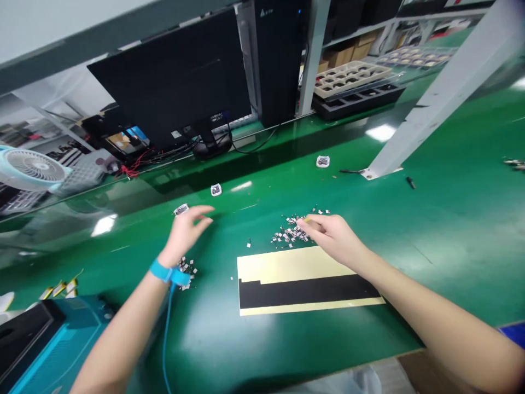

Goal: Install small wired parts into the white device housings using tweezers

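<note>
My left hand point(189, 229) hovers over the green bench with thumb and fingers apart, nothing seen between them. A blue wrist strap point(169, 273) with a cord is round that wrist. Just behind the hand sits a small white-rimmed part point(181, 209), partly covered by it. Beneath the wrist lies a small pile of tiny white pieces point(187, 269). My right hand point(330, 234) is pinched at the right side of a larger pile of tiny parts with dark leads point(290, 234). A bit of yellow shows at its fingertips, too small to name. Below it lies a cream sheet with a black strip point(283, 266).
Two more white-rimmed parts point(216, 190) point(323, 161) stand farther back. Behind them are a monitor point(176, 82), stacked trays point(353, 79) and a slanted white post point(438, 98). A fan point(35, 167) and a teal machine point(77, 334) are at left.
</note>
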`<state>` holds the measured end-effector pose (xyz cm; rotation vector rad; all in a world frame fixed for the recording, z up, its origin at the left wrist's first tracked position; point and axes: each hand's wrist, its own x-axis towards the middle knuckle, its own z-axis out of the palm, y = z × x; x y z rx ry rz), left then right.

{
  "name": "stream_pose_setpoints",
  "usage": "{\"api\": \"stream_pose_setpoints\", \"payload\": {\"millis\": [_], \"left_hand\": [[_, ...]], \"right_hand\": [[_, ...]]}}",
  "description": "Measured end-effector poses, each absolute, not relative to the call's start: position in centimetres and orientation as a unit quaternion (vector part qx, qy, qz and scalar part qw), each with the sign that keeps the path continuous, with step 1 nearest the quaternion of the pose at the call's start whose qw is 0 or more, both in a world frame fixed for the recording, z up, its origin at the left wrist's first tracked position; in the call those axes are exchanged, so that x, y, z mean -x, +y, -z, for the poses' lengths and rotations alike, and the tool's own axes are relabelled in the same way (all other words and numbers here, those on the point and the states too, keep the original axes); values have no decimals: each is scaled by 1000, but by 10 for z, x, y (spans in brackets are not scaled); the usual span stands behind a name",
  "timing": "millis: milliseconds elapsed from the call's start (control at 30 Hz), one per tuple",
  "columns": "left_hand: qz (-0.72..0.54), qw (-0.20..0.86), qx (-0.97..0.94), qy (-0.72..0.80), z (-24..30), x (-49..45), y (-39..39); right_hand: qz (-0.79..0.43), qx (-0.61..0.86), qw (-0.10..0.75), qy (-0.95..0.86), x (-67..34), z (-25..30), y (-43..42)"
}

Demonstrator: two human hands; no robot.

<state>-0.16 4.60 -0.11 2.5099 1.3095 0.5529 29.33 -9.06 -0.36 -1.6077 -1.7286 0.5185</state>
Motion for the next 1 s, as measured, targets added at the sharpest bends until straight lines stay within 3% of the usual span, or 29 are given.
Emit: {"api": "stream_pose_setpoints", "payload": {"millis": [67, 167, 300, 600, 800, 1000], "left_hand": [[-150, 167, -904, 364, 11, -25, 12], [-148, 182, -919, 317, 32, -48, -21], [-187, 195, -909, 319, 45, -52, -32], [-324, 282, -822, 373, 51, -61, -51], [-368, 311, -799, 361, 62, -61, -51], [-427, 292, -779, 355, 60, -60, -59]], "right_hand": [[-208, 601, 373, -676, -285, 5, -94], [-195, 551, 275, -763, -263, 16, -103], [-189, 482, 163, -840, -229, 38, -119], [-136, 514, 62, -845, -201, 44, -128], [-208, 547, 81, -807, -199, 39, -123], [-349, 591, 218, -694, -215, 36, -107]]}}
